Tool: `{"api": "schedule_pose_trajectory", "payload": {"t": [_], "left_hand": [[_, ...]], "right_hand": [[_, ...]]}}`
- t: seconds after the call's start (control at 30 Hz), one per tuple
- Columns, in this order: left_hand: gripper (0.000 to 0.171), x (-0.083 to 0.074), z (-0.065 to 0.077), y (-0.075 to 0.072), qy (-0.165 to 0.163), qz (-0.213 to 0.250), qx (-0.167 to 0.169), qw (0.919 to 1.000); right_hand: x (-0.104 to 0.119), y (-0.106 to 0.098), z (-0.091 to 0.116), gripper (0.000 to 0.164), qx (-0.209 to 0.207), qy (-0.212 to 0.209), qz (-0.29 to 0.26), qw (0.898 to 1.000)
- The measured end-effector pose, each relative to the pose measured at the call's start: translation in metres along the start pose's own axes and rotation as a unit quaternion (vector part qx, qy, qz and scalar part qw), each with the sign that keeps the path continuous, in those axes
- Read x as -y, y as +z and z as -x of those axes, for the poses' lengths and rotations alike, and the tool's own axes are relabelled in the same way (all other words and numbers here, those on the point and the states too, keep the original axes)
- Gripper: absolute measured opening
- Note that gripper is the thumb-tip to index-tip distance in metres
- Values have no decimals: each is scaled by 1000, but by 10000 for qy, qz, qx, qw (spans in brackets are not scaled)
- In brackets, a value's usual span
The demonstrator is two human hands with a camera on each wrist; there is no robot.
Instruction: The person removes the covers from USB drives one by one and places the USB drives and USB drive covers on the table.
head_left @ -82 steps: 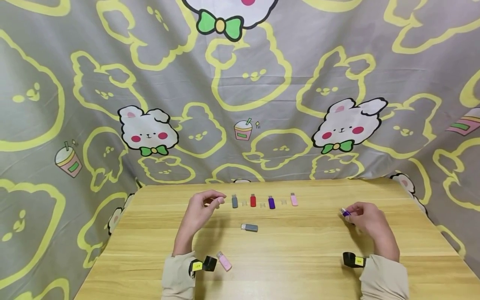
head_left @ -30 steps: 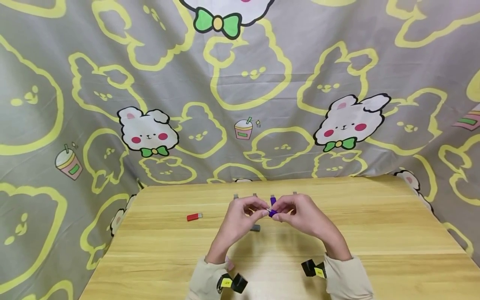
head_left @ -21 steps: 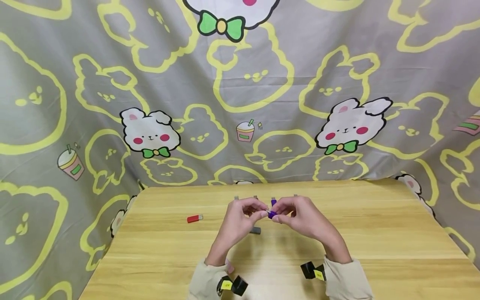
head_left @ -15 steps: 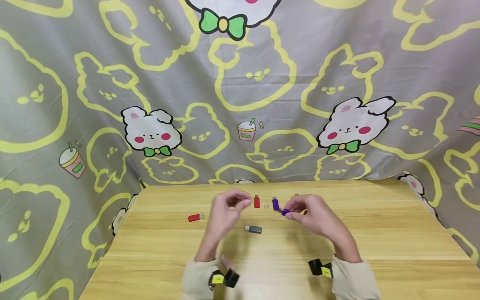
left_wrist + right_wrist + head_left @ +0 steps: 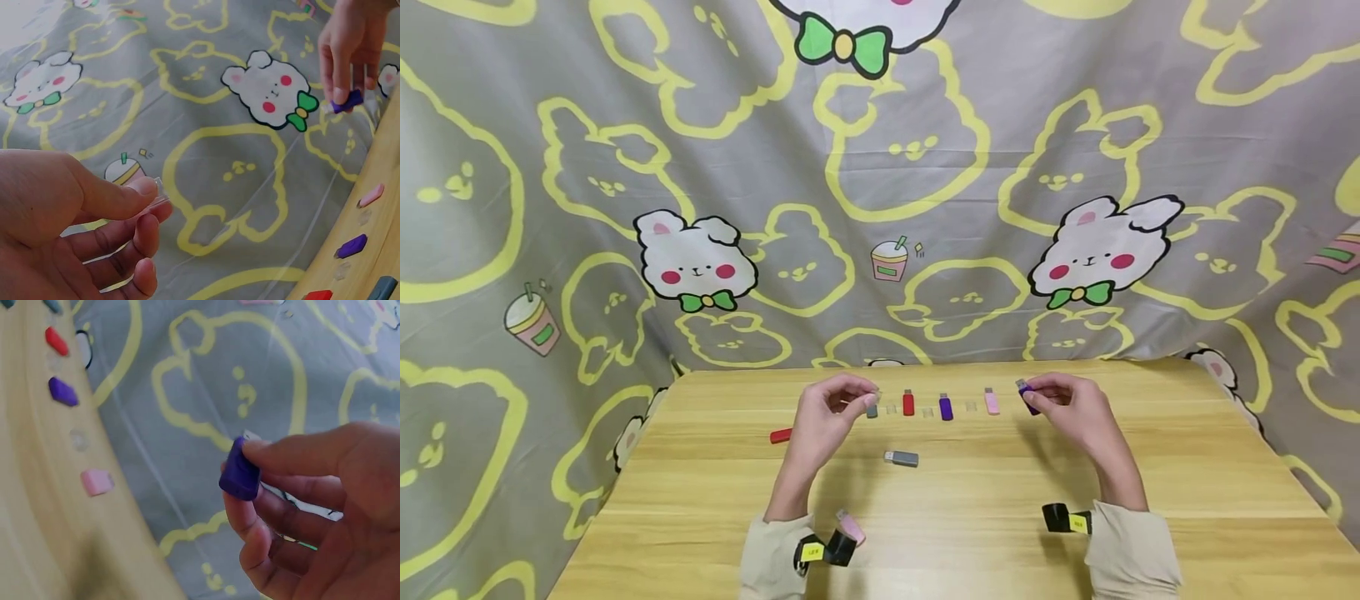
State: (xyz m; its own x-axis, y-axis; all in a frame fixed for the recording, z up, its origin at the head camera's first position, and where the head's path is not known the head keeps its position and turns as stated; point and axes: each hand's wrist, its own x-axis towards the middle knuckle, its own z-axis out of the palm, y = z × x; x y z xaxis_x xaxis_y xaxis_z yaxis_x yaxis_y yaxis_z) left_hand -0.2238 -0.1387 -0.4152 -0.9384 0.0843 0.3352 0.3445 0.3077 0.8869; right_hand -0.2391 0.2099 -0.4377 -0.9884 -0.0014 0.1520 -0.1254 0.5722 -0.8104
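- The left hand (image 5: 823,419) pinched a small clear cap (image 5: 160,189) in a narrow grip above the table (image 5: 1000,517).
- The right hand (image 5: 1078,408) held a purple USB stick (image 5: 241,471) in its grip, also raised.
- A gray USB stick (image 5: 903,459) lay nearer the person than a red USB stick (image 5: 908,404).

Four USB sticks (image 5: 908,403) in row on table (image 5: 1000,517), caps (image 5: 927,412) between; curtain (image 5: 925,125) behind; three other sticks (image 5: 906,459) before row.

Left hand (image 5: 829,418) and right hand (image 5: 1075,408), together at lower center earlier, now apart: clear cap (image 5: 159,187) gone center-left, purple USB stick (image 5: 240,471) gone right of center.
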Motion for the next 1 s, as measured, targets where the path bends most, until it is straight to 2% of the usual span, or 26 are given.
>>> {"api": "schedule_pose_trajectory", "payload": {"t": [0.13,0.27,0.53,0.83,1.0], "left_hand": [[9,0,2,-1,-84,-129,18,9999],[8,1,3,-1,-54,-204,131,9997],[6,-1,1,7,17,-283,326,9991],[5,1,1,25,57,-356,808,9961],[4,6,-5,42,96,-481,1149,9922]], "right_hand": [[-14,6,-6,23,-113,250,-21,9996],[-27,13,-12,24,-197,297,2,9994],[-48,24,-27,24,-398,652,477,9959],[-65,27,-41,26,-461,868,775,9921],[-67,31,-42,27,-325,1041,736,9913]]}}
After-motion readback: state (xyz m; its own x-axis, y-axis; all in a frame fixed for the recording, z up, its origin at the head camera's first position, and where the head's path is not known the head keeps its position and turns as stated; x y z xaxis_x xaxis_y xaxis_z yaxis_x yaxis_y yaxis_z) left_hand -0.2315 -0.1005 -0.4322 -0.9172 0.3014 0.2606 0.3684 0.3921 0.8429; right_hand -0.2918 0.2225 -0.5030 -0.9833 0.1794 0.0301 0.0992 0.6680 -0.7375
